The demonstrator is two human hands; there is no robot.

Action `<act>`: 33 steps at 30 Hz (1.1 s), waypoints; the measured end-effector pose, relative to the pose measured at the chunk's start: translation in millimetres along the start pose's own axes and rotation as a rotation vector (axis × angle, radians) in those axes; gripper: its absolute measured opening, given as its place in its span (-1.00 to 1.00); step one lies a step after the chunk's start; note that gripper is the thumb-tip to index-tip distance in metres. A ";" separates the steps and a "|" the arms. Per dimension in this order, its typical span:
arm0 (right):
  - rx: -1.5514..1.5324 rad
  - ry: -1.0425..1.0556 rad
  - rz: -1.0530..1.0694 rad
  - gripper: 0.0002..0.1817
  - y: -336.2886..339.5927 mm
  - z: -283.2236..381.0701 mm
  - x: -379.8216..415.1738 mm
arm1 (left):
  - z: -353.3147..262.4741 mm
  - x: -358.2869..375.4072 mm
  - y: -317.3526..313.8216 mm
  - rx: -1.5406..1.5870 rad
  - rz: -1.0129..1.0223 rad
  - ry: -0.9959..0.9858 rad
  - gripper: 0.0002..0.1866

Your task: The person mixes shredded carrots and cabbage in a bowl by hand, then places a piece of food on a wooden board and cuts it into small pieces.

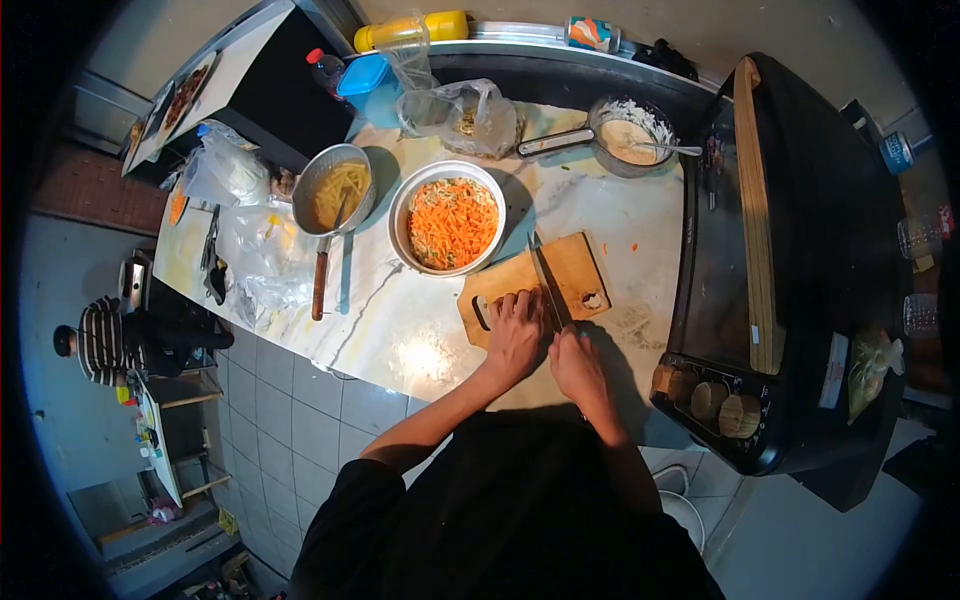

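Note:
A wooden cutting board (580, 262) lies on the marble-patterned table. My right hand (578, 368) is closed round the handle of a knife (547, 275), whose blade points away from me across the board. Just left of the blade, my left hand (516, 335) rests on the board with its fingers bent; whatever may be under them is hidden. A small pale piece (592, 300) lies near the board's right edge. Beyond the board stands a white bowl (397, 222) full of shredded orange and pale food.
A pot (368, 203) with yellowish strips stands left of the bowl, its handle toward me. A pan (600, 145) of creamy mix is at the back. Plastic bags (262, 262) lie left. A black appliance (800, 260) borders the right. Another person (108, 340) is far left.

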State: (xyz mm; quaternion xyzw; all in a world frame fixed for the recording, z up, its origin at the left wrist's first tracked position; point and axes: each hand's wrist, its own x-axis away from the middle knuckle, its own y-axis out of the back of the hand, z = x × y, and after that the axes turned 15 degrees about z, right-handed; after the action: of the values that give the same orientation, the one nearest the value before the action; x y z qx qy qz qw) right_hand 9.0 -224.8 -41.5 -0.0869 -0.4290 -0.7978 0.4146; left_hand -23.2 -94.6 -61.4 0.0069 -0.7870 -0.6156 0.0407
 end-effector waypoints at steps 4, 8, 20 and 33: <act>0.013 -0.011 -0.008 -0.74 -1.0 1.3 0.7 | 2.3 -0.4 -4.3 0.054 -0.004 -0.002 -0.44; 0.029 -0.051 0.006 -0.73 -0.8 8.1 1.8 | 5.4 0.2 -3.7 0.071 -0.016 -0.021 -0.43; 0.253 -0.097 0.055 -0.61 -8.4 4.1 -15.0 | 7.5 -0.5 -5.7 0.091 -0.074 -0.028 -0.43; 0.153 -0.102 0.068 -0.60 9.4 -0.3 -2.2 | 9.9 -0.9 -11.4 0.118 -0.157 -0.058 -0.49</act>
State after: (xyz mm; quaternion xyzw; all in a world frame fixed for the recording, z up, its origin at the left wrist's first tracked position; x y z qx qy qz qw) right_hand 17.5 -226.4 -37.1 -0.1100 -0.5060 -0.7426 0.4246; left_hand -23.5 -87.7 -74.9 0.0533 -0.8197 -0.5695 -0.0311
